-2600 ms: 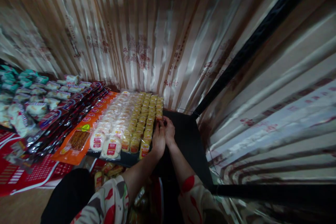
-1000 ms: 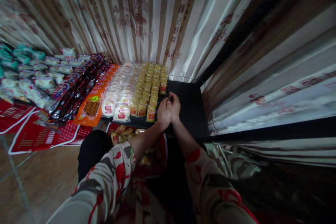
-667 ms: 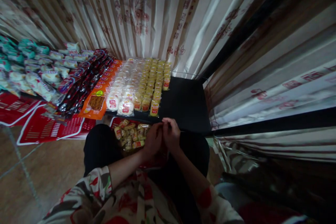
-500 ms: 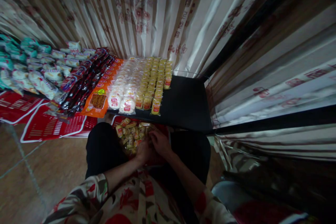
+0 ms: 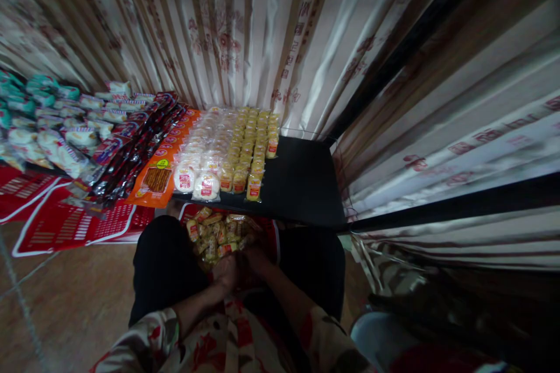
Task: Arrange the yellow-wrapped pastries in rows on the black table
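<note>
A red basket [image 5: 277,245] between my knees holds a heap of small yellow wrapped snack packets [image 5: 219,236]. My left hand [image 5: 226,271] is at the near edge of the heap with its fingers curled in; what they hold, if anything, is hidden. Close beside it, in deep shadow, my right hand [image 5: 257,259] reaches over the right part of the heap, and its fingers cannot be made out. On the black bench beyond stand rows of similar yellow packets [image 5: 254,183], next to rows of round white wrapped cakes [image 5: 206,185].
The black bench [image 5: 301,180] runs along a patterned curtain [image 5: 258,29]. To the left lie an orange snack bag [image 5: 153,178], dark red packets [image 5: 131,145], white packets [image 5: 65,148] and teal packets [image 5: 41,90]. More red baskets [image 5: 74,221] stand below on the tiled floor [image 5: 65,309].
My right hand has drawn down and back toward me, nearer my left hand. The whole view has shifted slightly, so the bench sits lower and further left.
</note>
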A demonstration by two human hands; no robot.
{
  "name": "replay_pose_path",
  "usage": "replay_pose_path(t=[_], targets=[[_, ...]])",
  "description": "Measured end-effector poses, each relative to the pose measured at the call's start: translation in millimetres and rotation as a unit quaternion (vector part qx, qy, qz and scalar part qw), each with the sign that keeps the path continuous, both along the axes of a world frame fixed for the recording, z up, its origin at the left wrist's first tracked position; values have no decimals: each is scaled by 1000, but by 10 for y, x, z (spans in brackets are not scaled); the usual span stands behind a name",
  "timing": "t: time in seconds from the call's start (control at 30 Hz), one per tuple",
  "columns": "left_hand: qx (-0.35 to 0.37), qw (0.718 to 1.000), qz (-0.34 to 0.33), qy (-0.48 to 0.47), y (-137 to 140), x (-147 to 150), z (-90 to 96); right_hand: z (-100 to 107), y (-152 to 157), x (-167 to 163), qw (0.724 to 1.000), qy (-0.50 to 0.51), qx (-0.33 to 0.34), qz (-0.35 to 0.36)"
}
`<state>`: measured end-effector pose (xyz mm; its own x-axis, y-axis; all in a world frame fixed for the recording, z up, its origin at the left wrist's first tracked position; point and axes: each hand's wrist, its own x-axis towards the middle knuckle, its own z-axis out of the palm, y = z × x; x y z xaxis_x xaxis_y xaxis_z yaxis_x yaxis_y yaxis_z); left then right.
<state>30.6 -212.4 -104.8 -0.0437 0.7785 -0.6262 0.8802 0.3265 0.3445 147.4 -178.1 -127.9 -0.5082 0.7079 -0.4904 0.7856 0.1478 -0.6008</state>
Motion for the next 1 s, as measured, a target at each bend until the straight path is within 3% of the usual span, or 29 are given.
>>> replay_pose_path(t=[0.2, 0.33, 0.43, 0.67, 0.83, 1.0], targets=[[14, 1000, 15, 0, -1, -56, 12, 21, 7, 43, 1000, 18, -8, 9], [13, 998, 63, 7, 69, -85, 171, 80, 68, 95, 999, 40, -4, -12], [28, 995, 93, -21, 134, -134, 328, 193, 123, 144, 992, 100, 3, -75], [156, 961, 102, -203, 216, -120, 469, 613, 180, 329, 951, 231, 22, -206], [237, 935, 100, -243, 322, 72, 576, 851, 192, 530, 918, 301, 14, -257], [284, 905, 108, -299, 556, 342, 842, 1017, 299, 718, 884, 363, 28, -293]])
